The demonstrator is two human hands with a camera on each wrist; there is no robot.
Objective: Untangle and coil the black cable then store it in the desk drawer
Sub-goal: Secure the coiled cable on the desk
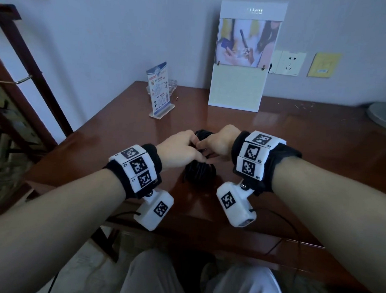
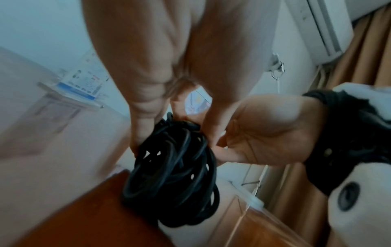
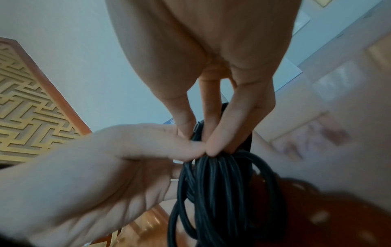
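Both hands meet over the middle of the wooden desk (image 1: 298,151), and between them hangs the black cable (image 1: 199,173), bundled into a loose coil of many loops. From the head camera the coil sits low between the two wrists, its bottom at or just above the desk top; whether it touches the wood is hard to tell.

The left hand (image 1: 180,150) comes in from the left with its fingers curled down onto the top of the bundle. In the left wrist view the fingers (image 2: 143,107) close around the upper loops of the cable (image 2: 171,170), thumb on one side and the rest on the other, clamped on the strands.

The right hand (image 1: 219,140) faces it, fingertips tucked in beside the left hand's. In the right wrist view thumb and fingers (image 3: 243,117) pinch together at the top of the coil (image 3: 215,192), gripping the gathered strands, with the left hand's thumb (image 3: 169,143) pressed right against them. The loops below hang fairly parallel on this side and look more crossed in the left wrist view.

At the back of the desk a tall white display board (image 1: 242,60) leans on the wall, and a small acrylic sign stand (image 1: 160,94) is to its left. A wall socket (image 1: 288,63) and a yellow sticker (image 1: 324,64) are on the wall to the right.
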